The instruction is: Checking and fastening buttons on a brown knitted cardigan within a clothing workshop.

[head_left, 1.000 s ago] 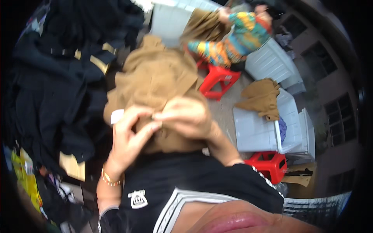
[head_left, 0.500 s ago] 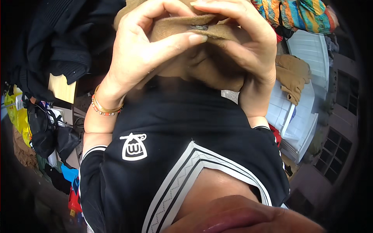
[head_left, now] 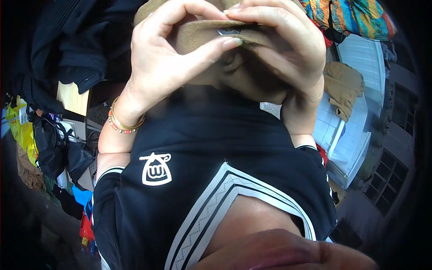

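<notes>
Higher in view than a second ago, left hand (head_left: 159, 60) and right hand (head_left: 294, 42) pinch brown cloth (head_left: 194, 37) between their fingers, seemingly to bow its edge open around a small dark piece (head_left: 230, 32) between left fingertips.

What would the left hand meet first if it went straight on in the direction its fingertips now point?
The left hand would probably meet the right hand first; both hold the brown cloth, and whether the hands touch is unclear.

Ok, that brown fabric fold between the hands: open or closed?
Open: the brown fabric fold has its edges apart between left hand and right hand, showing something dark inside.
</notes>
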A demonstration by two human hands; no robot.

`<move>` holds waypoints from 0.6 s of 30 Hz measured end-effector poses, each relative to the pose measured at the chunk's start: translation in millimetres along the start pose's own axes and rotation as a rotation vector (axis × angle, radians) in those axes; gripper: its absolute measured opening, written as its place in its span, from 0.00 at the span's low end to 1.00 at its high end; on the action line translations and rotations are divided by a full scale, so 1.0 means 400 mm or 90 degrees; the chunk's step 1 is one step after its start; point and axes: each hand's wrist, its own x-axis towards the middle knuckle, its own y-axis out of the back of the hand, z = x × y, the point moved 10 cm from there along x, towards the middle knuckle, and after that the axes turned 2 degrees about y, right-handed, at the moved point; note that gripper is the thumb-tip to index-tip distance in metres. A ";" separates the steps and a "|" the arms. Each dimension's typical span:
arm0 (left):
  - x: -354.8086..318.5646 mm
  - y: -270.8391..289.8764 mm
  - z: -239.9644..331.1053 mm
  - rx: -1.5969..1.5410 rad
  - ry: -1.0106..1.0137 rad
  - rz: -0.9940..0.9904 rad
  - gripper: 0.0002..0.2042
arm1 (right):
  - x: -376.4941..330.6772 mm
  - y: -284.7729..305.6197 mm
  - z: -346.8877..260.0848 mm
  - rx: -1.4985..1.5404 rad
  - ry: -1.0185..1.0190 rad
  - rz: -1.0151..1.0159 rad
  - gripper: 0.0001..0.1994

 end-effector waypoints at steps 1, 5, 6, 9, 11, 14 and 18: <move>0.000 -0.001 0.026 0.064 -0.071 -0.003 0.13 | 0.001 0.003 0.006 0.000 0.003 -0.006 0.15; -0.004 -0.027 0.081 0.226 -0.244 -0.073 0.13 | -0.003 -0.004 0.042 0.081 -0.016 -0.078 0.16; -0.001 -0.024 0.081 0.224 -0.242 -0.076 0.13 | -0.007 -0.011 0.054 0.095 -0.036 -0.102 0.16; -0.007 -0.032 0.094 0.269 -0.286 -0.097 0.12 | -0.022 -0.022 0.086 0.296 -0.110 -0.078 0.19; -0.008 -0.035 0.093 0.260 -0.281 -0.108 0.12 | -0.034 -0.025 0.099 0.365 -0.144 -0.053 0.19; -0.007 -0.037 0.089 0.234 -0.272 -0.119 0.11 | -0.043 -0.034 0.112 0.384 -0.163 -0.053 0.17; -0.011 -0.041 0.090 0.221 -0.288 -0.121 0.11 | -0.041 -0.028 0.111 0.425 -0.120 -0.026 0.16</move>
